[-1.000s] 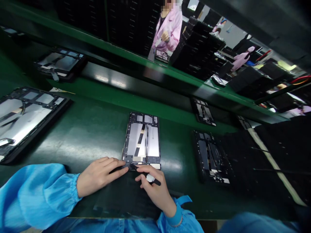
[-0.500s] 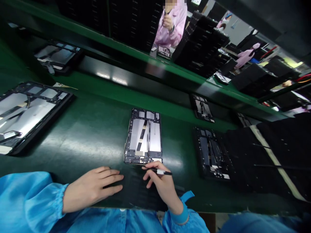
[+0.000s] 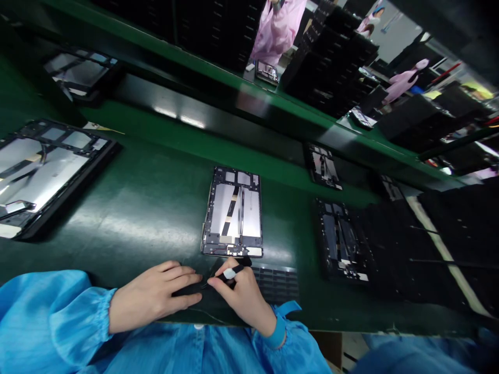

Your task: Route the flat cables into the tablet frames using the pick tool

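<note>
My right hand (image 3: 245, 293) is closed around a slim black tool (image 3: 236, 271) with a white band. Its thin tip points down and left at a dark gridded sheet (image 3: 275, 283), which lies in front of me partly under the hand. I cannot make out whether the tip touches it. My left hand (image 3: 156, 291) lies flat, fingers stretched out, with its fingertips close to the tool's tip. Just beyond both hands sits an opened tablet (image 3: 233, 213), its silver inside, dark frame and ribbon cable showing.
At the left lies another opened tablet (image 3: 50, 166) on a dark stack. To the right are an opened tablet (image 3: 339, 239) and black foam-like trays (image 3: 440, 249). A smaller-looking tablet (image 3: 323, 165) lies farther back. Behind the green ledge (image 3: 218, 78) stands a person in pink (image 3: 276, 31).
My right hand has moved down and left, from the tablet's lower edge to the gridded sheet, turning the tool's tip downward. My left hand has shifted slightly right. The view has tilted a little.
</note>
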Tool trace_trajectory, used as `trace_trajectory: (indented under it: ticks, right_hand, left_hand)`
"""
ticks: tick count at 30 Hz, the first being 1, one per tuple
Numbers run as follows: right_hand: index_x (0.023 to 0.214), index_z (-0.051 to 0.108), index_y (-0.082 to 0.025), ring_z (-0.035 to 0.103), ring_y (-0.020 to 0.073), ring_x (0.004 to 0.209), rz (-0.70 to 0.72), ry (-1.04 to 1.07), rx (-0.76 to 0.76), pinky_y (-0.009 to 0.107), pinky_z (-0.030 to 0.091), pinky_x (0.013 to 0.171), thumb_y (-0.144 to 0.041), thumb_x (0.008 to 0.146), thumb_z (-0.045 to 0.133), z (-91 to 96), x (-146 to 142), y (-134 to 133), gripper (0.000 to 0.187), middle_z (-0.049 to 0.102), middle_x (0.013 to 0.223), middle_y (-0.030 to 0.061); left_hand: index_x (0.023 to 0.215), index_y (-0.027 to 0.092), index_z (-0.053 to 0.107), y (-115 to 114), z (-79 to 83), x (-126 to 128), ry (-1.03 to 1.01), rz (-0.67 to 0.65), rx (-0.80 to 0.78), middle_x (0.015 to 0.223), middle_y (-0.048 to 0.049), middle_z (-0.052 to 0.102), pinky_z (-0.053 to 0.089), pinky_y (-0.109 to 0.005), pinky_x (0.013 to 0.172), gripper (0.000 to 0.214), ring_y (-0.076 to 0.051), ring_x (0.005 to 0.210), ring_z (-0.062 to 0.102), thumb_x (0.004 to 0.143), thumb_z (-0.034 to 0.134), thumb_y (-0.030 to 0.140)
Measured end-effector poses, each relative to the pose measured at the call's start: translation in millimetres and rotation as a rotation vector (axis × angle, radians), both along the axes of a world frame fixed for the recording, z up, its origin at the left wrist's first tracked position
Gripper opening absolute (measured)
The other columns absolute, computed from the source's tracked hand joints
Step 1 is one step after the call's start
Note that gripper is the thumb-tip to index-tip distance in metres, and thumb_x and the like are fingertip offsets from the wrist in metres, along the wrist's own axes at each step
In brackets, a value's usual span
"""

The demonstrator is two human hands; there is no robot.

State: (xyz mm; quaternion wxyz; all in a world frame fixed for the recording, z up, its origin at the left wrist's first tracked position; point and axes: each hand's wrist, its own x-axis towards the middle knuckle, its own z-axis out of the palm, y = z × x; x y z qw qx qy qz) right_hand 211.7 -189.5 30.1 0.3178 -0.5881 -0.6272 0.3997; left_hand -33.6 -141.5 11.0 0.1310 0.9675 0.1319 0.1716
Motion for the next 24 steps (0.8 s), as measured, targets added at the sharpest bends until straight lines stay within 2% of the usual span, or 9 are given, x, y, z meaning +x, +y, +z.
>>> trace_trajectory:
  ticks: [5, 9, 12, 14, 17, 20, 24]
  right_hand:
    - [0.079, 0.066, -0.02, 0.065, 0.0177, 0.063, -0.026, 0.043, -0.046, 0.028, 0.049, 0.06, -0.037, 0.091, 0.069, -4.3, -6, -1, 0.021, 0.068, 0.07, 0.0005]
    - [0.077, 0.059, -0.021, 0.064, 0.0148, 0.053, -0.146, 0.368, -0.17, 0.025, 0.051, 0.051, -0.048, 0.089, 0.069, -4.7, 5, 2, 0.031, 0.062, 0.065, -0.0029]
    - [0.079, 0.054, -0.022, 0.069, 0.0152, 0.054, -0.211, 0.532, -0.203, 0.024, 0.055, 0.048, -0.056, 0.085, 0.072, 6.5, 21, 21, 0.039, 0.065, 0.07, -0.002]
    - [0.079, 0.052, -0.021, 0.072, 0.0164, 0.056, -0.199, 0.535, -0.215, 0.023, 0.057, 0.047, -0.057, 0.081, 0.075, 16.2, 30, 41, 0.043, 0.066, 0.069, -0.0017]
    - [0.079, 0.051, -0.021, 0.074, 0.0183, 0.055, -0.122, 0.495, -0.305, 0.02, 0.055, 0.043, -0.059, 0.075, 0.079, 24.6, 34, 71, 0.047, 0.066, 0.061, -0.0033]
    - [0.081, 0.051, -0.021, 0.075, 0.0198, 0.056, -0.055, 0.451, -0.38, 0.02, 0.054, 0.043, -0.058, 0.073, 0.08, 22.4, 30, 89, 0.047, 0.067, 0.057, -0.0034]
    - [0.083, 0.051, -0.022, 0.075, 0.021, 0.057, -0.036, 0.426, -0.424, 0.021, 0.054, 0.042, -0.057, 0.073, 0.079, 14.2, 26, 93, 0.046, 0.067, 0.056, -0.0036]
  left_hand:
    - [0.124, 0.029, 0.067, 0, -0.2, 3, -0.008, 0.012, -0.018, 0.128, -0.0049, 0.068, 0.045, -0.038, 0.093, 0.04, -0.023, 0.115, 0.06, 0.104, 0.038, 0.008]
    - [0.121, 0.029, 0.068, -2, 1.3, 2, -0.037, 0.029, -0.047, 0.129, -0.0053, 0.067, 0.047, -0.039, 0.092, 0.039, -0.025, 0.114, 0.059, 0.102, 0.04, 0.008]
    - [0.121, 0.027, 0.067, 5, 6.7, 5, -0.066, 0.032, -0.125, 0.128, -0.0052, 0.067, 0.048, -0.036, 0.088, 0.034, -0.023, 0.108, 0.06, 0.104, 0.043, 0.011]
    - [0.122, 0.024, 0.065, 15, 11.1, 10, -0.098, 0.045, -0.118, 0.124, -0.0057, 0.068, 0.049, -0.034, 0.085, 0.032, -0.021, 0.103, 0.061, 0.105, 0.042, 0.011]
    - [0.118, 0.02, 0.064, 35, 14.2, 20, -0.155, 0.118, 0.004, 0.116, -0.0063, 0.07, 0.048, -0.032, 0.081, 0.027, -0.02, 0.098, 0.062, 0.107, 0.04, 0.014]
    - [0.113, 0.019, 0.064, 49, 9.8, 26, -0.187, 0.151, 0.12, 0.109, -0.005, 0.072, 0.048, -0.031, 0.08, 0.025, -0.019, 0.094, 0.063, 0.108, 0.039, 0.016]
    - [0.113, 0.019, 0.063, 51, 0.4, 27, -0.201, 0.164, 0.151, 0.11, -0.0045, 0.072, 0.046, -0.03, 0.082, 0.026, -0.018, 0.096, 0.062, 0.108, 0.038, 0.015]
